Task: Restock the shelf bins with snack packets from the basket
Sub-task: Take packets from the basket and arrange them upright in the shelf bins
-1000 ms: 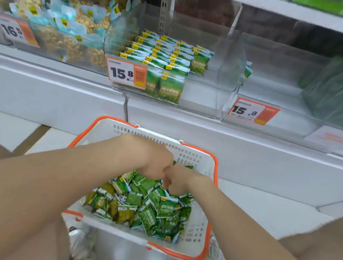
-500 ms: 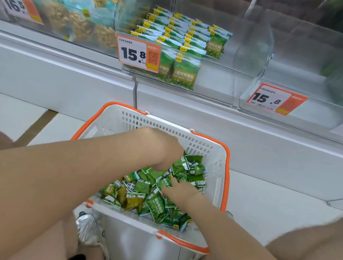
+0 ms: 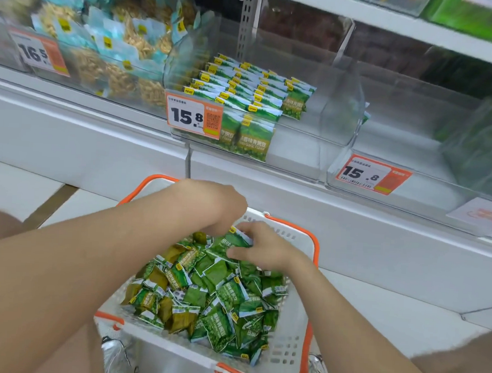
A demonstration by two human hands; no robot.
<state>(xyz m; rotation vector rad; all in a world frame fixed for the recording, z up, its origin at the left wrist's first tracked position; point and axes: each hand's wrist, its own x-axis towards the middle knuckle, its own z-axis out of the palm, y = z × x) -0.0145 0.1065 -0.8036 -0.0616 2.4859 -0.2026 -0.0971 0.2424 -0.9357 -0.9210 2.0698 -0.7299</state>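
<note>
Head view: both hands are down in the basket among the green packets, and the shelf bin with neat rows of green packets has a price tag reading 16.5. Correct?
Wrong tag. In the head view the price tag on that bin reads 15.8; 16.5 is on the next tag to the left. The left hand and right hand are in the basket among the green packets.

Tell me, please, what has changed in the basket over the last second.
The right hand moved to the far side of the basket and now pinches a green packet raised beside the left hand, whose fingers are hidden. The shelf bin and its stock look unchanged.
</note>
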